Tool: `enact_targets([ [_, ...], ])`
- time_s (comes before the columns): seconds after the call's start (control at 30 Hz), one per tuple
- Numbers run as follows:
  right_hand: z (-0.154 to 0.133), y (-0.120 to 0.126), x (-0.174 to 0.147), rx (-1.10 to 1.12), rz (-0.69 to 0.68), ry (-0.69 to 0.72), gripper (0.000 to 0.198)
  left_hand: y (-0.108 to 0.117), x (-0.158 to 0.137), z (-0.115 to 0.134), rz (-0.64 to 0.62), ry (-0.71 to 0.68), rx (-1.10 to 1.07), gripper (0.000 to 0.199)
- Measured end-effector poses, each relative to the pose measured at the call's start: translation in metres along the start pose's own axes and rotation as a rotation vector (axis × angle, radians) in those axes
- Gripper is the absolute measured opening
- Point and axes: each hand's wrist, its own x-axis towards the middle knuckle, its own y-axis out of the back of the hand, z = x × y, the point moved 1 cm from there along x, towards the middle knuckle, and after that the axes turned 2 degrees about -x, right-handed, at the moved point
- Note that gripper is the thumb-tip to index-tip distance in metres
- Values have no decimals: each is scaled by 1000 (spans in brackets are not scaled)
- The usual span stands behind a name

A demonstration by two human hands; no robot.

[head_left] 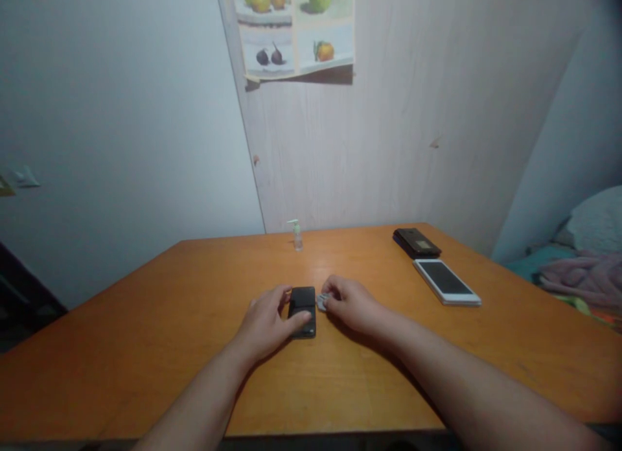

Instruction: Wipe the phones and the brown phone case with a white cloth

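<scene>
A black, phone-like flat device [303, 297] lies on the wooden table in front of me, with a seam across its face. My left hand [267, 319] grips it from the left, the thumb resting on its lower half and the fingers at its upper left edge. Close to the device's right edge, my right hand [352, 303] pinches a small light-grey folded piece [321, 301], which looks like cloth. Part of that piece is hidden by the fingers. I cannot tell whether it touches the device.
Toward the back of the wooden table [218, 269] stands a small clear pump bottle [297, 237]. On the right lie a white tablet [447, 281] and, behind it, a dark wallet-like item [416, 242]. Fruit pictures [296, 30] hang on the wall. Bedding [583, 273] shows far right.
</scene>
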Motion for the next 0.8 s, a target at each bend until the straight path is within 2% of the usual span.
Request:
enact_targets([
  [0.1, 2, 2, 4, 68, 77, -35, 6, 4, -4, 10, -83, -62, 74, 87],
  [0.17, 0, 0, 4, 134, 76, -29, 6, 5, -5, 15, -138, -106, 83, 91],
  [0.33, 1, -7, 5, 190, 97, -7, 6, 4, -6, 18, -145, -149, 32, 75],
  [0.47, 12, -7, 10, 88, 133, 4, 4, 2, -6, 15, -85, -79, 64, 68],
  [0.6, 19, -5, 14, 26, 181, 25, 6, 1, -5, 10, -14, -14, 87, 73],
  [0.8, 17, 0, 14, -283, 107, 13, 9, -3, -4, 3, -36, -77, -99, 69],
])
